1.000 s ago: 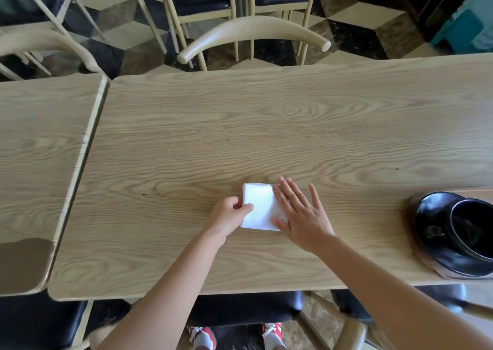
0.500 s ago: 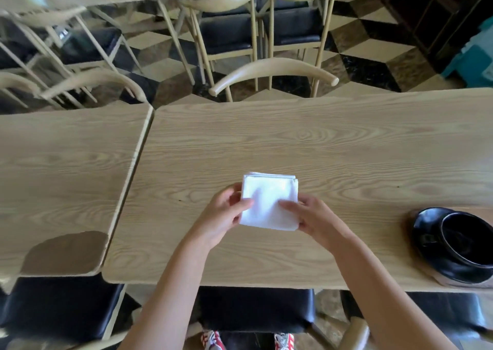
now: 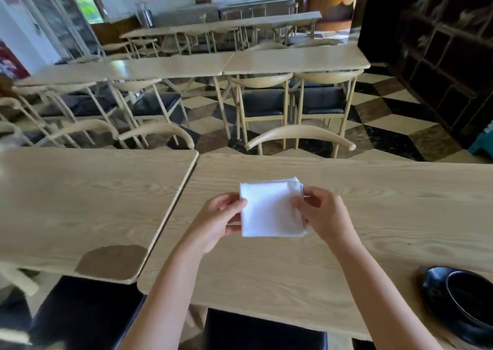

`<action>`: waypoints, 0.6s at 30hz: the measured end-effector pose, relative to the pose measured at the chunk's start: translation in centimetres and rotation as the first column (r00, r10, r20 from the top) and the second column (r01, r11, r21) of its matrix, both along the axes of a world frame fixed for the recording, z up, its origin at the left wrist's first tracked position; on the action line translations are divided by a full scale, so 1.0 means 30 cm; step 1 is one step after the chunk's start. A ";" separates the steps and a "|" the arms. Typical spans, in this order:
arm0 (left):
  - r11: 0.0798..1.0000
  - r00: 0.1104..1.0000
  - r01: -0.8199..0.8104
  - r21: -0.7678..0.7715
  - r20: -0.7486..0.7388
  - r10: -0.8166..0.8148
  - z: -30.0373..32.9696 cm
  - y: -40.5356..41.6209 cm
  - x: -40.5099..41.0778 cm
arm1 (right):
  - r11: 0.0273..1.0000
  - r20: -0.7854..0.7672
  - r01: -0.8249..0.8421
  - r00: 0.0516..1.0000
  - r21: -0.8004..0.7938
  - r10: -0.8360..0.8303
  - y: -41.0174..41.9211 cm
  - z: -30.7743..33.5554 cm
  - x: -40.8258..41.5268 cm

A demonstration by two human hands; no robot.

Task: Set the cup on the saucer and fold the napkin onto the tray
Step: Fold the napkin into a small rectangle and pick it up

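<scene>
A folded white napkin (image 3: 270, 208), already a compact square, is held just above the wooden table (image 3: 293, 269), pinched at its left edge by the left hand (image 3: 216, 221) and at its right edge by the right hand (image 3: 324, 217), thumbs on top and fingers curled beneath. Well to the right of the napkin, at the table's near right corner, the black cup (image 3: 473, 301) appears to sit on the black saucer (image 3: 437, 293); any tray under them is largely cut off by the frame edge, so its outline cannot be told. The step in hand is likely carrying the napkin to that tray: keeping both pinches firm should stop the stacked layers, visibly fanned at the far right corner, from slipping apart. The tabletop between napkin and saucer offers an unobstructed path; the table's near edge lies close below the saucer.
</scene>
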State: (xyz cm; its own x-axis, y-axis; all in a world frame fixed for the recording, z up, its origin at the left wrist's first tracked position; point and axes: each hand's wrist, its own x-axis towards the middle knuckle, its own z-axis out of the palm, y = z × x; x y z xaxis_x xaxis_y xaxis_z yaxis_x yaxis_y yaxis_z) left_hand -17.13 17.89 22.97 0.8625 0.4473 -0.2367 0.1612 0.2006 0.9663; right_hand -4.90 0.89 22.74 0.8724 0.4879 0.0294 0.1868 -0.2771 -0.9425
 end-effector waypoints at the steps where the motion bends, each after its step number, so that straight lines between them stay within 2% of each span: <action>1: 1.000 1.000 -0.013 0.006 0.022 0.013 0.011 -0.007 -0.011 | 0.999 -0.049 -0.018 0.999 0.028 0.019 -0.009 0.008 -0.006; 3: 0.999 0.998 -0.028 0.036 0.054 0.026 0.029 -0.027 -0.028 | 0.997 -0.111 -0.038 0.993 0.067 0.045 -0.032 0.025 -0.026; 11: 0.989 0.994 -0.021 0.144 0.105 0.006 0.113 -0.076 -0.101 | 0.991 -0.122 -0.006 0.992 0.133 0.022 -0.112 0.130 -0.152; 18: 0.992 0.990 0.056 0.109 0.120 -0.069 0.163 -0.043 -0.309 | 0.986 -0.164 -0.015 0.986 0.168 0.043 -0.116 0.210 -0.396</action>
State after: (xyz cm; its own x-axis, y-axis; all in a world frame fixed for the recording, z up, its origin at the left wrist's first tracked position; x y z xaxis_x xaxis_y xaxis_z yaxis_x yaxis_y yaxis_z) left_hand -26.40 16.61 27.85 0.9091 0.4085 -0.0811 0.0481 0.0903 0.9947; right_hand -16.77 -2.60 29.03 0.8576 0.5133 -0.0327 0.0289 -0.1115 -0.9933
